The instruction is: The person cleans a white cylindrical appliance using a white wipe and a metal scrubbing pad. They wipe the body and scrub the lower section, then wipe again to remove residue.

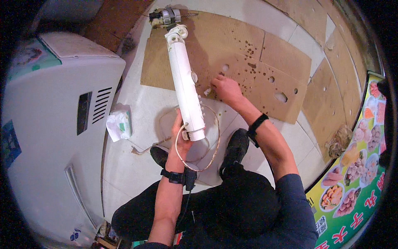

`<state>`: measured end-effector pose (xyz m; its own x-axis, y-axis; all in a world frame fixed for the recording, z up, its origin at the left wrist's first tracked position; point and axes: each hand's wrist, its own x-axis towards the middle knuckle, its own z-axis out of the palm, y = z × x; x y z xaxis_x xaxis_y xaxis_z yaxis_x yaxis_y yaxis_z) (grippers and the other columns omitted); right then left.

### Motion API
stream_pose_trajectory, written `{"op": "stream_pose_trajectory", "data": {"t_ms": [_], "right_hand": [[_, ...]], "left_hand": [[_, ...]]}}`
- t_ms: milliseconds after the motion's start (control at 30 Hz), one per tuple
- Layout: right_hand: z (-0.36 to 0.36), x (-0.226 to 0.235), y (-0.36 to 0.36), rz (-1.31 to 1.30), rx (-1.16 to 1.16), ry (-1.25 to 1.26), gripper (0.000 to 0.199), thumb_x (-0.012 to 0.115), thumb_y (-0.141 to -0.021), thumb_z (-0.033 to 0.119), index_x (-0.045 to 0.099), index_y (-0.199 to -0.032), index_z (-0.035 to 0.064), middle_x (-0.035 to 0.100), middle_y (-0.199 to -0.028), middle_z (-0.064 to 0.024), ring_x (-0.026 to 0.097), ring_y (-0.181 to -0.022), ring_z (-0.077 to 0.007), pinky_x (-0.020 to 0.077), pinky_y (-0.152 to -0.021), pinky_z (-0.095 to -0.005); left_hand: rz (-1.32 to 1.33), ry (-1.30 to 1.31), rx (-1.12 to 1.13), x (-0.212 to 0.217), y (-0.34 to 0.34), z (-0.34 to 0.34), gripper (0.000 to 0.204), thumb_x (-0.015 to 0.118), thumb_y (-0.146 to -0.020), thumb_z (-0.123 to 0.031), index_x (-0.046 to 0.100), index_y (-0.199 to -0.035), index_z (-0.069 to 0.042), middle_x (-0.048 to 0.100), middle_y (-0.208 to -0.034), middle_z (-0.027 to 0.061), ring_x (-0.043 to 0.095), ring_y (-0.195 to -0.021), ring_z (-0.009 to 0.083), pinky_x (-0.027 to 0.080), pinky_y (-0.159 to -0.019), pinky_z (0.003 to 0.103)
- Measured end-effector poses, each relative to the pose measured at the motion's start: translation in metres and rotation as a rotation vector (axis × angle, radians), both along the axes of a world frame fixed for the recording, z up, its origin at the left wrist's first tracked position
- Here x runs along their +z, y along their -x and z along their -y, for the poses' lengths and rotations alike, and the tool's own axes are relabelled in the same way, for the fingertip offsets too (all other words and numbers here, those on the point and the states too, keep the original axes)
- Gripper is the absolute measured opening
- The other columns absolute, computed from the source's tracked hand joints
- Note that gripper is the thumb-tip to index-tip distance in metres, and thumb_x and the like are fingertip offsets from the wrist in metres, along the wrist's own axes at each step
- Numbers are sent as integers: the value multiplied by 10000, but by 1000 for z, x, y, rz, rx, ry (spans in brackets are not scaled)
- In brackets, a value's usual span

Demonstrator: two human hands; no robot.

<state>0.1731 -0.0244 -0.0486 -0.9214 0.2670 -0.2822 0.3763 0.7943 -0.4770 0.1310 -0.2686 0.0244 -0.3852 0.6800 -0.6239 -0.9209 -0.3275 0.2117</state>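
Observation:
A white electric fan column (185,83) with a bare silver-and-black motor (170,16) at its far end stands tilted over the floor. From underneath, my left hand (183,143) grips the column near its lower end. A pale power cord (218,137) loops from that end round the hand, and its plug (135,150) lies on the tiles. To the right of the column, my right hand (227,88) is closed over the cardboard, its fingertips turned down. Close to them is a small crumpled whitish scrap (207,91); whether the fingers hold anything is hidden.
Flattened cardboard (282,62) with holes and dark spots covers the tiles ahead. A white appliance cabinet (62,99) rises at the left, with a tissue packet (119,124) beside it. A colourful food-picture panel (356,166) and a crumpled plastic bag (340,141) are at the right.

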Motion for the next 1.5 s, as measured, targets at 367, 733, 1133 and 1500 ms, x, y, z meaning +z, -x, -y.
{"op": "stream_pose_trajectory", "data": {"t_ms": [367,733,1133,1500], "right_hand": [[66,105,67,-491,154,348,181,736,-928,211,767,-1070,104,747,-995,-111,714,-930,-306,574,-846,-393],[12,79,-29,-108,-554,871,508,773,-948,282,615,-1342,2,694,-1190,-120,664,-1074,-194,543,-939,-344],[48,54,-54,124,-346,1492,687,815,-900,417,575,-1399,11,674,-1309,-75,641,-1169,-198,503,-1039,-379],[41,70,-57,271,-320,1432,634,810,-920,333,558,-1400,5,667,-1305,-71,620,-1191,-171,471,-1072,-359]], "left_hand": [[141,219,-3,-38,-41,-22,461,500,-1101,-452,574,-1388,-100,703,-1234,44,697,-1089,179,589,-919,374],[-28,88,-17,-30,-28,-13,545,447,-1115,-454,514,-1453,-32,682,-1285,124,695,-1127,236,571,-983,408],[-1152,744,-161,26,-1,-21,569,643,-1029,-253,451,-1521,-41,527,-1324,143,506,-1224,263,454,-1036,416],[-2172,846,-414,-47,148,-129,608,521,-1027,-162,332,-1571,33,257,-1604,315,209,-1498,540,163,-1236,651]]}}
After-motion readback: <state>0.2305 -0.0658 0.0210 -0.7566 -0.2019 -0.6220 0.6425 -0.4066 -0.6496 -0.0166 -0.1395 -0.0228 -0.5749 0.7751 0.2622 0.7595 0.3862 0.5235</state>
